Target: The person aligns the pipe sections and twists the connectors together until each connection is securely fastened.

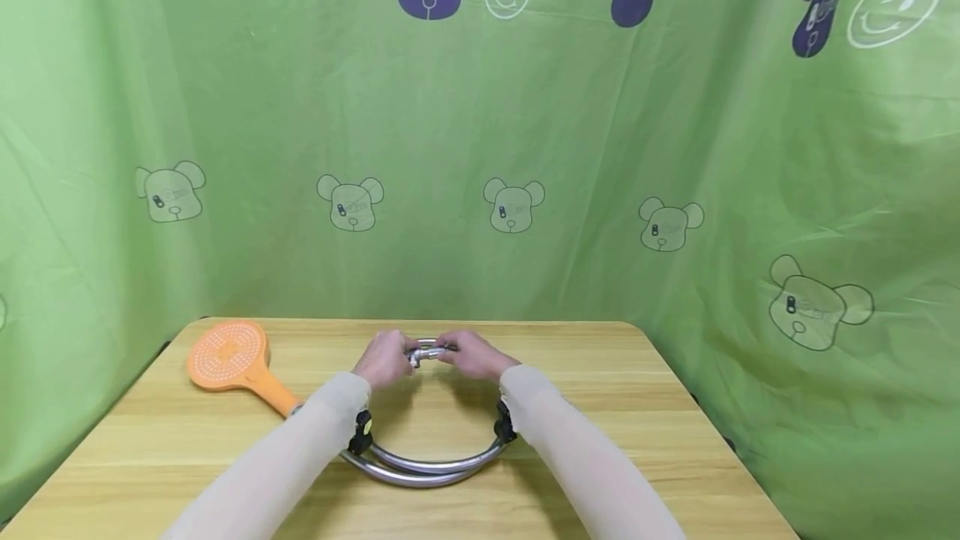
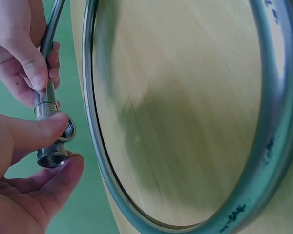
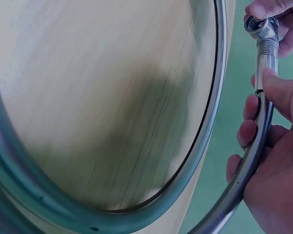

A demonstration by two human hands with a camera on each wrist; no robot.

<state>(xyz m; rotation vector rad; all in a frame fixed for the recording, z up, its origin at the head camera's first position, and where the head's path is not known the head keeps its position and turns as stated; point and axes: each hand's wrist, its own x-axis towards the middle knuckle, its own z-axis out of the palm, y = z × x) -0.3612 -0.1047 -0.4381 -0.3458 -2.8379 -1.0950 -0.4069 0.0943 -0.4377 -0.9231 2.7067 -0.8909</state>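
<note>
Above the far part of the table, my left hand [image 1: 384, 359] pinches a chrome T-shaped pipe fitting [image 3: 264, 30] between thumb and fingers. One threaded opening of the fitting faces the left wrist camera. My right hand [image 1: 474, 355] grips the end of a metal shower hose [image 3: 251, 158], fingers curled round it just behind its end sleeve. Hose end and fitting meet in line, with some screw thread [image 3: 268, 48] showing between them. An orange handheld shower head [image 1: 228, 354] lies at the left, spray face up; its handle runs toward the hose, partly hidden by my left sleeve.
The hose's looped length [image 1: 420, 480] lies on the wooden table [image 1: 600, 473] between and below my forearms. A green curtain [image 1: 480, 123] with bear prints hangs behind the table and along its sides. Black wrist cameras [image 1: 362, 432] sit under both wrists.
</note>
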